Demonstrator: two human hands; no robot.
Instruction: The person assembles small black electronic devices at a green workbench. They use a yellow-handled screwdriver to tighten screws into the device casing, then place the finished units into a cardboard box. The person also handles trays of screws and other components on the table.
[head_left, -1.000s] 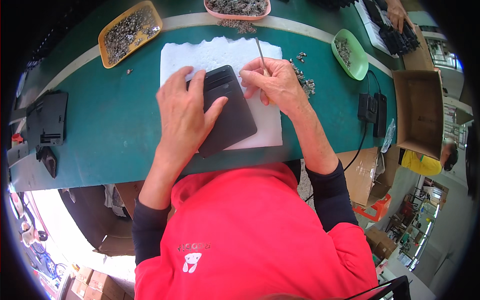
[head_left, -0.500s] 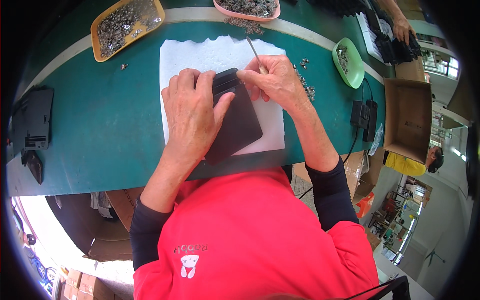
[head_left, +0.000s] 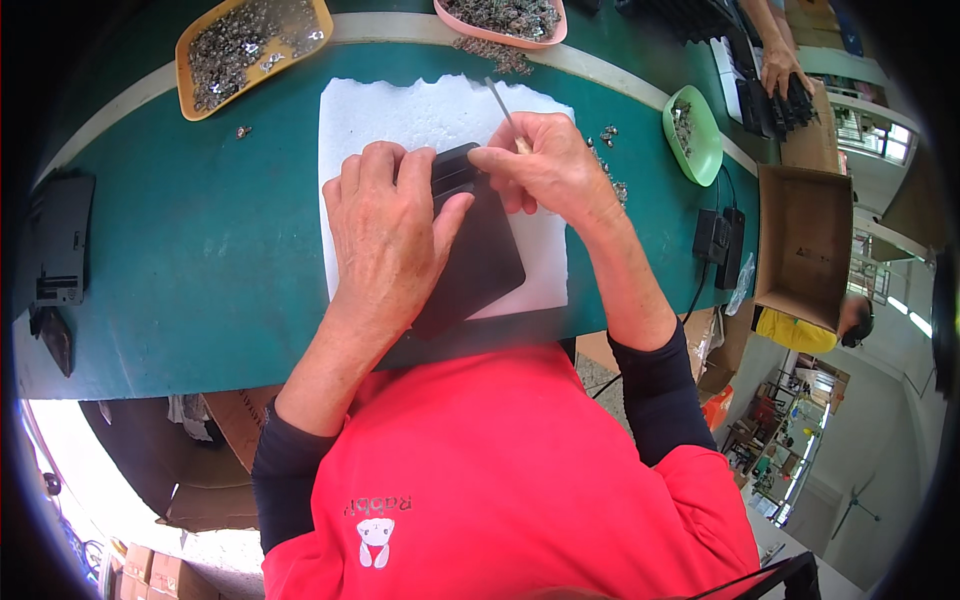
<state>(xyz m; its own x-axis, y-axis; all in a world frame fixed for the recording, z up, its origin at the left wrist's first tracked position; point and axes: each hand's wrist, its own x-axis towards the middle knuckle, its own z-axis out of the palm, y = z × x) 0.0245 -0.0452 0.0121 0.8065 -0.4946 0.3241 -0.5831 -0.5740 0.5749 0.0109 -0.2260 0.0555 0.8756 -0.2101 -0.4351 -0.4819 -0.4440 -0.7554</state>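
Observation:
A flat black plastic panel (head_left: 480, 255) with rounded corners and a slotted strip at its far end lies at a slant on a white foam sheet (head_left: 400, 108). My left hand (head_left: 388, 215) rests over its left side, thumb on top and fingers bent around the far left edge, gripping it. At the far right corner my right hand (head_left: 550, 165) is closed, thumb and finger touching the panel. The same hand holds a slim tool (head_left: 503, 106) with a metal shaft pointing away from me and a pale handle; its exact kind is unclear. My fingers hide part of the strip.
Small metal parts fill a yellow tray (head_left: 187, 100), a pink tray (head_left: 560, 30) and a green tray (head_left: 708, 150); loose ones (head_left: 612, 132) lie right of the foam. Black adapters (head_left: 712, 236) and an open carton (head_left: 805, 240) stand right. Another person's hand (head_left: 780, 68) touches black parts.
The whole view has shifted slightly. My right thumb and fingers have moved a little at the panel's far corner; my left hand stays on the panel.

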